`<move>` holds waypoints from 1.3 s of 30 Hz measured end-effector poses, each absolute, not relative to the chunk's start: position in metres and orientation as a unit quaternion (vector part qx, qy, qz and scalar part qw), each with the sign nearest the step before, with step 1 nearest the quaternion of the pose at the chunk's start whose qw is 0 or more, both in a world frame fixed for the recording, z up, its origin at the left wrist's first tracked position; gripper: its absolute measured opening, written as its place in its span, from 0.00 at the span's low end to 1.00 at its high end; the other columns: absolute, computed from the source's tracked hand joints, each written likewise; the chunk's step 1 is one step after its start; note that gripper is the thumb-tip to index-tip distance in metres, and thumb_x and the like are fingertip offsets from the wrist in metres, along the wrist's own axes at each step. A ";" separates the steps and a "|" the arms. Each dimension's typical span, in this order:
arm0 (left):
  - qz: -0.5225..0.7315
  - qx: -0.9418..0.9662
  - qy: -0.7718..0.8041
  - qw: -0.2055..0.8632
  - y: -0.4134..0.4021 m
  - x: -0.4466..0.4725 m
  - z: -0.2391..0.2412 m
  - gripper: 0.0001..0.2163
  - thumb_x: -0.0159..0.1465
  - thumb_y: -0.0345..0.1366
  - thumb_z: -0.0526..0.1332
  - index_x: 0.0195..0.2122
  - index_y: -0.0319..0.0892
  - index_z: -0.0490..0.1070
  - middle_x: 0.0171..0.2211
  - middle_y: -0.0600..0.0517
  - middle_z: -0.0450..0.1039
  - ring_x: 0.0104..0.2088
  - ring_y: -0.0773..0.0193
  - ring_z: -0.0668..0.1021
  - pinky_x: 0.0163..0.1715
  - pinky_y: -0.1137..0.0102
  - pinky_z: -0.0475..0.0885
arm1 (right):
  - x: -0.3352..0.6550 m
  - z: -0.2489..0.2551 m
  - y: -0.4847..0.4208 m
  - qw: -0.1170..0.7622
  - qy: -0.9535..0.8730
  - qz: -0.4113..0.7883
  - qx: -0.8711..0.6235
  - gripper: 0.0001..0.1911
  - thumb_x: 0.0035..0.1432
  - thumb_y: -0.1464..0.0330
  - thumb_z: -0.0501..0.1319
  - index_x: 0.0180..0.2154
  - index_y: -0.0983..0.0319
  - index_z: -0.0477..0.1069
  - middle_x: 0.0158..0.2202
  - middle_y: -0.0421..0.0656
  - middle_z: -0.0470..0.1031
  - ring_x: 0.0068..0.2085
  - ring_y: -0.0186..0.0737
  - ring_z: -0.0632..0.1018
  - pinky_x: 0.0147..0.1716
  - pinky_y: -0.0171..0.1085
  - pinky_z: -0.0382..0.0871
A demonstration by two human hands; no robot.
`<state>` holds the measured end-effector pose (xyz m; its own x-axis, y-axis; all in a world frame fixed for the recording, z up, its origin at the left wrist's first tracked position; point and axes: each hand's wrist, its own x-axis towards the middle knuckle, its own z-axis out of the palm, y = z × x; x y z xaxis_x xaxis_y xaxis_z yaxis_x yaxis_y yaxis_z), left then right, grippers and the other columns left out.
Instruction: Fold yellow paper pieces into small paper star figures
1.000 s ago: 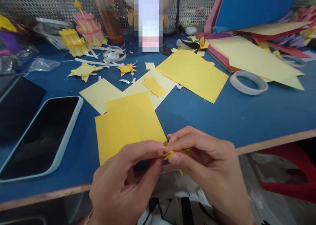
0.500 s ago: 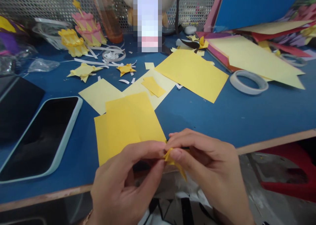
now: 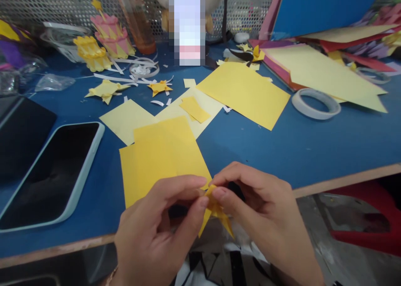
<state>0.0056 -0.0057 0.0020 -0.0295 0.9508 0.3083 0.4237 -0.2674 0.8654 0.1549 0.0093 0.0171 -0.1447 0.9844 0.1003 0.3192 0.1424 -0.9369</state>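
Observation:
Between my two hands is a small folded yellow paper star (image 3: 216,208), held at the table's front edge with two of its points hanging down. My left hand (image 3: 163,223) pinches its left side between thumb and fingers. On the other side, my right hand (image 3: 263,219) grips the upper part with thumb and index finger. Fingers cover much of the star. Just beyond my left hand lie overlapping yellow sheets (image 3: 156,160). Two finished-looking paper stars, a pale one (image 3: 107,91) and a deeper yellow one (image 3: 159,88), rest farther back on the blue table.
A phone (image 3: 53,173) lies at the left beside a dark flat object (image 3: 21,135). A tape roll (image 3: 315,104) sits at the right, near stacked coloured paper (image 3: 322,72). Paper cake shapes (image 3: 112,39) and white strips (image 3: 115,77) are at the back left. A red stool (image 3: 363,219) stands below.
The paper star has turned in my fingers, so two hanging points show now instead of one. My fingers have shifted slightly around it; the things on the table stay put.

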 end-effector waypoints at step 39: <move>0.415 0.650 0.565 0.293 0.001 0.002 0.008 0.10 0.59 0.30 0.61 0.37 0.55 0.75 0.28 0.66 0.78 0.25 0.78 0.79 0.27 0.90 0.72 | 0.167 0.010 0.011 0.452 -0.567 0.516 -0.457 0.10 0.54 0.74 0.63 0.39 0.57 0.70 0.34 0.36 0.76 0.37 0.30 0.78 0.32 0.25 0.72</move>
<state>0.0022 0.0009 0.0077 0.0172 0.9777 0.2094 0.4909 -0.1907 0.8501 0.1666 0.0107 0.0103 -0.1752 0.9837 0.0403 0.0510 0.0499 -0.9975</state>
